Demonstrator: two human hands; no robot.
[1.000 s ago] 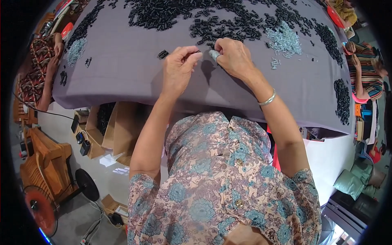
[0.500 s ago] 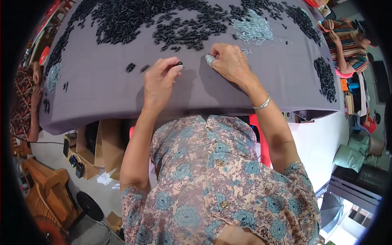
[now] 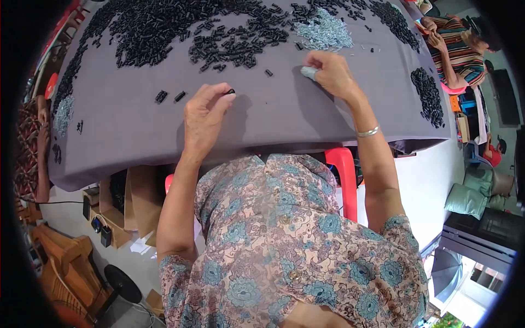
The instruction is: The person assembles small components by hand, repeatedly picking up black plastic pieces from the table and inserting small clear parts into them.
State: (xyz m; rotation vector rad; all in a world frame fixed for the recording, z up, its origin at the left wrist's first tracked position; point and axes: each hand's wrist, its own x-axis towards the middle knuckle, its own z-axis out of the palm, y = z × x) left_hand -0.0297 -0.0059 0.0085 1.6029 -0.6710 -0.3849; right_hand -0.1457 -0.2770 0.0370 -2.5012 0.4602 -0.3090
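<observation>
My left hand is closed above the cloth, pinching a small black plastic piece between thumb and fingertips. Two similar black pieces lie on the cloth just left of it. My right hand, one finger wrapped in a pale covering, is closed near a heap of small clear pieces; whatever it may grip is hidden. Between the hands and farther off, a single black piece lies loose. Beyond my left hand spreads a large heap of black pieces.
A grey-purple cloth covers the table. More black pieces are piled at its right, and clear ones at its left edge. People sit at both sides, one in a striped top. Cardboard boxes stand under the table's front edge.
My right hand has moved right, and a loose black piece now shows near where it was. My left hand still pinches its black piece, slightly farther left. The whole view has shifted a little.
</observation>
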